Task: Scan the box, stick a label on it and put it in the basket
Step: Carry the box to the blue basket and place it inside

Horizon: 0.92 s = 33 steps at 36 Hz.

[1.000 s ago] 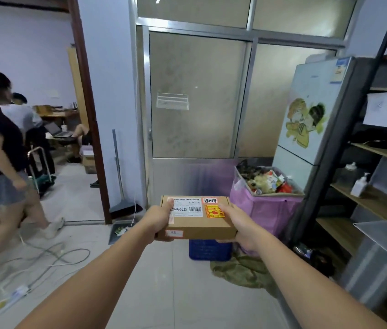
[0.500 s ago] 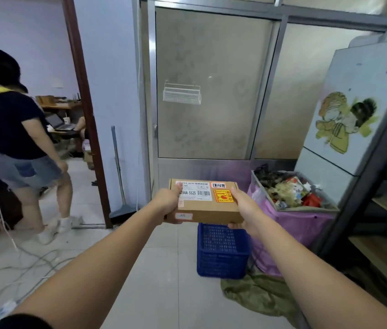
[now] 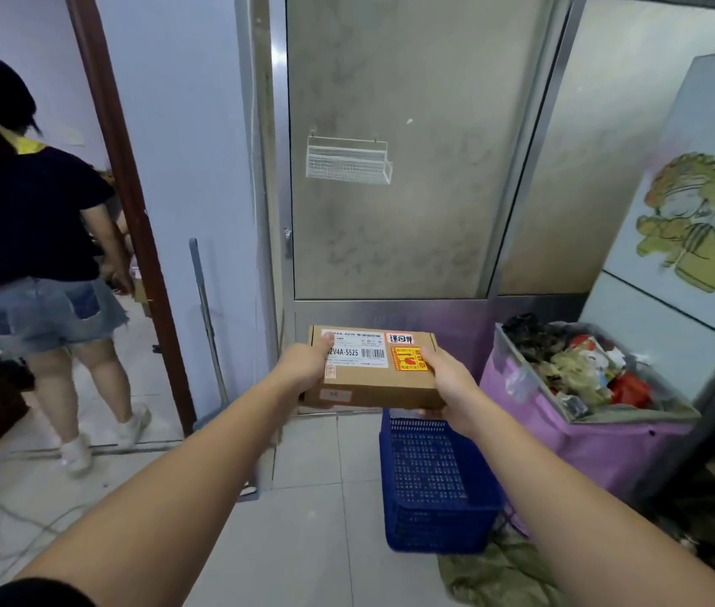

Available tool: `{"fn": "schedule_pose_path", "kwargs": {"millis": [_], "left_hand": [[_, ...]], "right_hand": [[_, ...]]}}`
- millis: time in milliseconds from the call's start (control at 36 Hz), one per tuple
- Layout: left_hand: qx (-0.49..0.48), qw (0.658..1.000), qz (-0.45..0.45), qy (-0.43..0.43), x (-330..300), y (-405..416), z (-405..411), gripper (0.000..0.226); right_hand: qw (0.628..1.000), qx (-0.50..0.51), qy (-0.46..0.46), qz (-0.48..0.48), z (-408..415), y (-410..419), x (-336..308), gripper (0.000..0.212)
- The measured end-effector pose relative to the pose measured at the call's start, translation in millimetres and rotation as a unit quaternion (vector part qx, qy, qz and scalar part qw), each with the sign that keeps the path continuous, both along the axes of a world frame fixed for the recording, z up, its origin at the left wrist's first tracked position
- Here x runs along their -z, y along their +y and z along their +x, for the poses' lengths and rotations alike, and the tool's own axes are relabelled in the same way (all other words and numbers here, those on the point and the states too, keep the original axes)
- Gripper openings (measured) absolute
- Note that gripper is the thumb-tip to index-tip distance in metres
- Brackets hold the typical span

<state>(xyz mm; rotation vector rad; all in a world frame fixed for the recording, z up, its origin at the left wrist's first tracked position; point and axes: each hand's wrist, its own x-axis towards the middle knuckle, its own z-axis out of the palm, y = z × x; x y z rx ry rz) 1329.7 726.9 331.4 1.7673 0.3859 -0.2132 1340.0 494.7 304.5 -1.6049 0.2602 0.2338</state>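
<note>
Cardboard fills your grip: you hold the box out in front of you at arm's length, level, with its labelled top tipped slightly toward you. Your left hand clamps the box's left end, thumb pressed flat on the white label and fingers tucked underneath, out of sight. Your right hand clamps the right end the same way, thumb resting on the top edge just beside the orange sticker, fingers curled under the bottom. A small red-and-white sticker sits above the orange one, near the far edge.

You have the box in the air above the far end of the blue basket, which stands on the tiled floor below and slightly right of your hands; box and basket are apart. Just right of the basket stands a purple bin full of mixed rubbish, and a green cloth lies crumpled at the basket's near corner.

Ahead of you is a frosted glass door with a small wire rack on it. To your left, a person in a dark shirt and denim shorts stands at the doorway, back toward you.
</note>
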Motion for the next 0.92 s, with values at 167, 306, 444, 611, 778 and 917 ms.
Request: {"fn": "schedule_pose_path", "kwargs": {"millis": [167,306,444,611,778,917], "left_hand": [[0.019,1.0,-0.002,0.003,9,24,85,0.058],[0.033,0.999,-0.018,0.013,20,23,152,0.055],[0.054,0.998,-0.021,0.005,39,18,228,0.046],[0.074,0.997,-0.01,0.031,62,15,321,0.052],[0.089,0.995,-0.02,0.034,81,8,407,0.057],[0.101,0.993,-0.042,0.038,96,-5,475,0.051]], "right_hand": [[0.999,0.035,0.002,0.002,70,30,9,0.025],[0.999,0.049,0.013,0.008,129,29,18,0.021],[0.997,0.076,0.017,-0.005,201,27,38,0.023],[0.995,0.095,0.027,-0.007,282,26,65,0.027],[0.994,0.097,0.039,-0.012,359,18,76,0.027],[0.993,0.103,0.047,-0.017,424,6,88,0.026]]}}
